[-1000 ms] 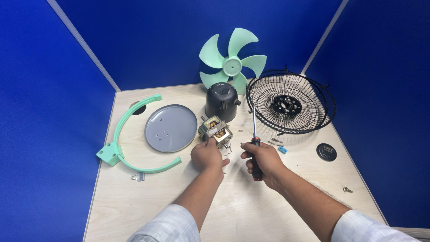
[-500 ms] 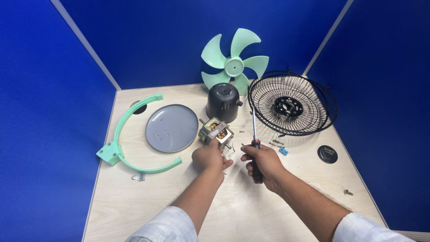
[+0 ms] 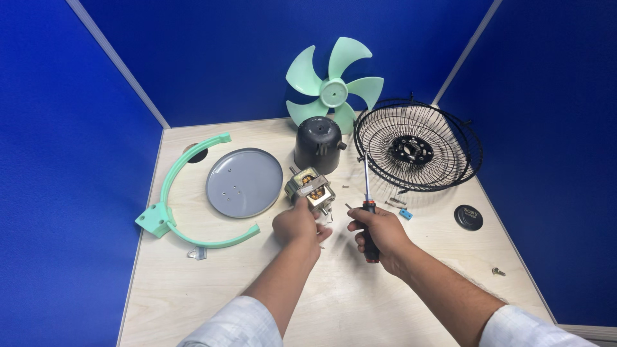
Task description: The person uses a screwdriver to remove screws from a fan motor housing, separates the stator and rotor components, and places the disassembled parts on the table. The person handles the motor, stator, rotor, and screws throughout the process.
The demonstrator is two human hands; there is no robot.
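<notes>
My right hand is closed around a screwdriver, shaft pointing away. My left hand, fingers curled, pinches the motor just beyond it on the bench: metal frame, copper windings showing. Farther off stand a dark housing and a wire grille.

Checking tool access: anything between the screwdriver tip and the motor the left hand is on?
Nothing visible. The right hand holds the screwdriver upright, just right of the motor, which the left hand touches. Only bare table and tiny loose screws lie nearby.
</notes>
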